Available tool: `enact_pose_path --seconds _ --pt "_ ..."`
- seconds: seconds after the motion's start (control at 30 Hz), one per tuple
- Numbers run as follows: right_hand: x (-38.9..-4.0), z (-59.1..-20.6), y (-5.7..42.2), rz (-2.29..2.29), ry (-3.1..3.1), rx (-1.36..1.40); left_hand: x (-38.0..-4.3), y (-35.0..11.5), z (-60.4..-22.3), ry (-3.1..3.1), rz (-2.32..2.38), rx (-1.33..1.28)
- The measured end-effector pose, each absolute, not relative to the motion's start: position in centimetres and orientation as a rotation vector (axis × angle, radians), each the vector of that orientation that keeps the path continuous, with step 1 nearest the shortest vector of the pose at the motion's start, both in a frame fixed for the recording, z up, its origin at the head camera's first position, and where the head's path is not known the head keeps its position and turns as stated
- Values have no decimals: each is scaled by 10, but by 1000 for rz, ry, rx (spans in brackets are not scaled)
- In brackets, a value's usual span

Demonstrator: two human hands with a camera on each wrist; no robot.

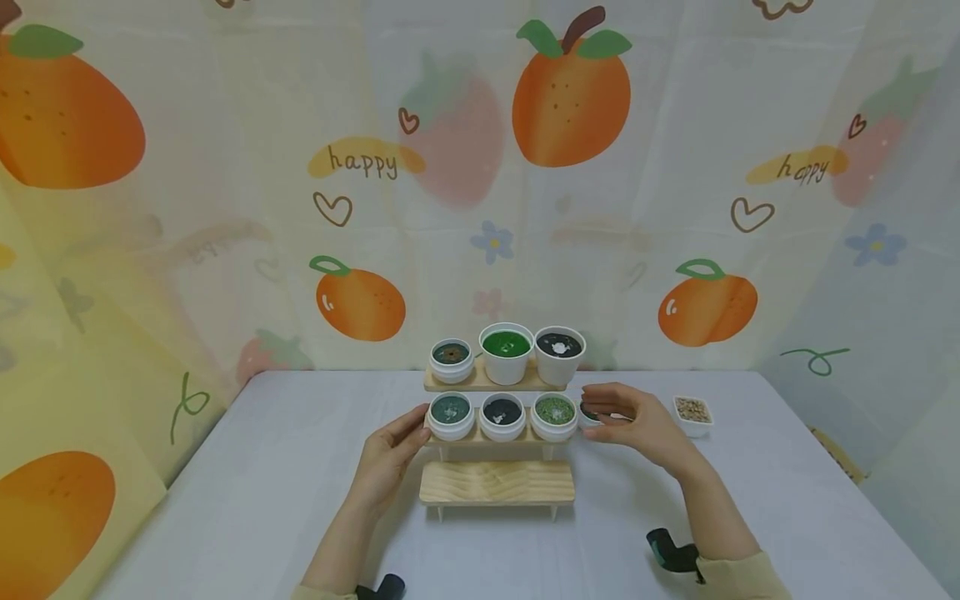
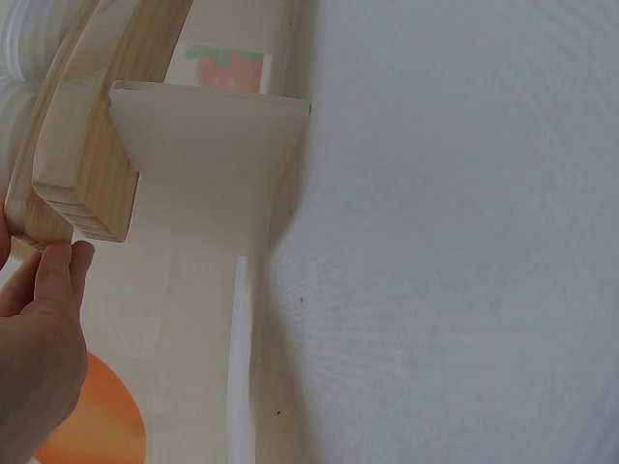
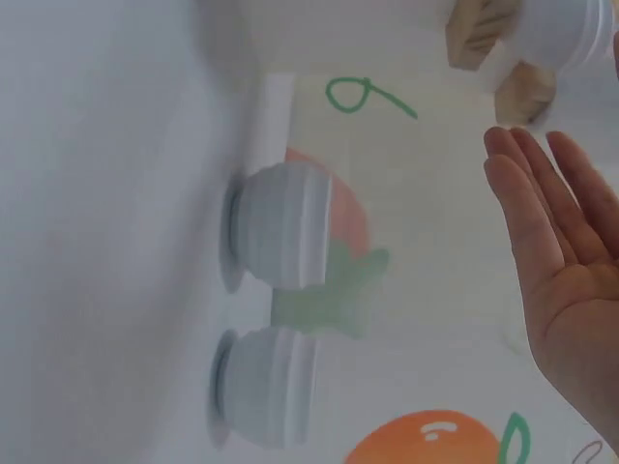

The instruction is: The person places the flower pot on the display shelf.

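A tiered wooden stand (image 1: 497, 483) carries white cups on its two upper shelves. My left hand (image 1: 390, 458) pinches the left end of the middle shelf, fingertips at the wood's edge in the left wrist view. Nearest to it is a cup of dark teal filling (image 1: 451, 409); beside that stand a cup of black filling (image 1: 502, 410) and a cup of speckled green (image 1: 554, 409). My right hand (image 1: 648, 425) hovers just right of the shelf, its fingers extended with nothing between them in the right wrist view. Behind those fingers, a white cup (image 1: 590, 415) is partly hidden.
On the top shelf stand a small cup (image 1: 452, 354), a tall cup of bright green (image 1: 506, 344) and a tall black-and-white one (image 1: 559, 345). A white dish of beige bits (image 1: 693, 411) sits at the table's right. A fruit-patterned curtain (image 1: 585, 275) hangs behind.
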State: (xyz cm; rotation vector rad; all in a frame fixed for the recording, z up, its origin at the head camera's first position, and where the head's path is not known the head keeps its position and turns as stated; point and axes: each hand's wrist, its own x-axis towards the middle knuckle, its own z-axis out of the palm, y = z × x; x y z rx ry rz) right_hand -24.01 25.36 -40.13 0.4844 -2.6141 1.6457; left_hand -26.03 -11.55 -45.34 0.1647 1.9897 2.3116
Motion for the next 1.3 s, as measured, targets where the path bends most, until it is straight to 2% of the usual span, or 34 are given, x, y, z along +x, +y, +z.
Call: enact_pose_path --seconds 0.5,0.9,1.13,1.3 --pt "-234 -403 289 1628 -2552 238 -260 -117 -457 2023 2308 157" --pt "-232 -420 323 1665 -2316 61 -260 -116 -456 1990 2321 168" --pt "-234 -428 343 1638 -2238 -155 -260 -115 -455 2000 2313 164" --pt "-237 -433 350 1584 -2270 -410 -260 -115 -454 2007 2312 170"
